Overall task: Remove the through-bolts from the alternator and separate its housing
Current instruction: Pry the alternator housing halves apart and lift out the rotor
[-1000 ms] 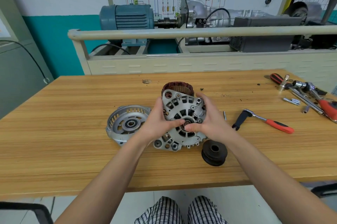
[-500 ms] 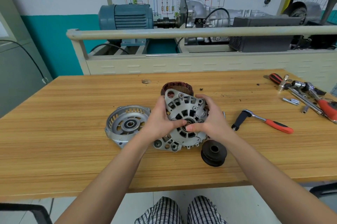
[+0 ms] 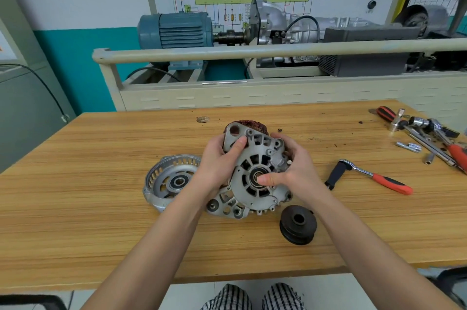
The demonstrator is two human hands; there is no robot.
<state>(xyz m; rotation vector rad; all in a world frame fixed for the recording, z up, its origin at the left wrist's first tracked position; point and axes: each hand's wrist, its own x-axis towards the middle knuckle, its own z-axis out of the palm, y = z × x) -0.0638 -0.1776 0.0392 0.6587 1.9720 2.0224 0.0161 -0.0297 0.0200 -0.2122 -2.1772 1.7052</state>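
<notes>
Now I see the alternator housing standing on its edge on the wooden table, near the middle of it, with its flat vented face turned toward the camera. My left hand grasps the upper left side of this housing, and its thumb lies across the mounting ear at the top. My right hand grasps the right side of the housing; the fingers curl around the back, and the thumb presses on the bearing in the centre of the face. Behind the top of the housing, the copper stator winding shows a little above the metal edge. Just to the left of the housing, the separated end cover lies flat on the table with its open side up, partly hidden by my left wrist. In front of the housing and a little to its right, the black pulley lies on the table, apart from the housing. To the right of the housing, a ratchet wrench with a red handle rests on the table, well apart from my right hand. Far to the right of the housing, near the table edge, a group of other tools and some small bolts lie together.
</notes>
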